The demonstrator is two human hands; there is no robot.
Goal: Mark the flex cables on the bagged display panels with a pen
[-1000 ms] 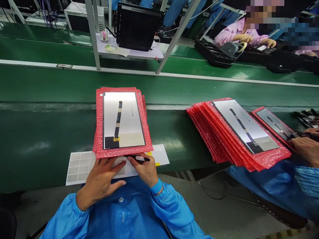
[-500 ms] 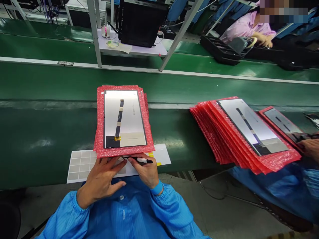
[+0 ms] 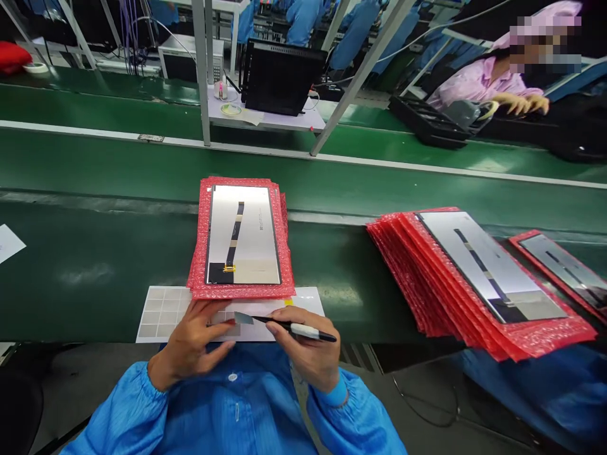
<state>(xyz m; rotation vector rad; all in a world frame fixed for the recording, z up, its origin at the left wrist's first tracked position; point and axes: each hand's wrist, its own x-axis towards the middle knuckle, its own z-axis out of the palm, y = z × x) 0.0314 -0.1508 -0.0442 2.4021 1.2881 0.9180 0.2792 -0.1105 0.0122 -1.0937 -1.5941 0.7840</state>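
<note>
My right hand (image 3: 306, 351) grips black tweezers (image 3: 296, 328) whose tip carries a small grey square sticker (image 3: 243, 318), lifted just off the white sticker sheet (image 3: 161, 313). My left hand (image 3: 192, 344) lies on that sheet with its fingers spread, holding it down beside the sticker. Just beyond the sheet sits a stack of red bubble-wrap sheets (image 3: 202, 253) topped by a display panel (image 3: 244, 234) lying back-up, with a dark flex cable (image 3: 235, 232) running down its middle.
A second, fanned stack of red bubble wrap with a panel (image 3: 488, 275) lies to the right, and another panel (image 3: 564, 268) beyond it. The green conveyor belt (image 3: 95, 170) runs across behind. A person in pink (image 3: 474, 82) works at the far side by black trays (image 3: 427, 120).
My right hand has drawn back toward me, and the tweezers have peeled a grey sticker up off the sheet. The co-worker's hands at the right edge are gone from view.
</note>
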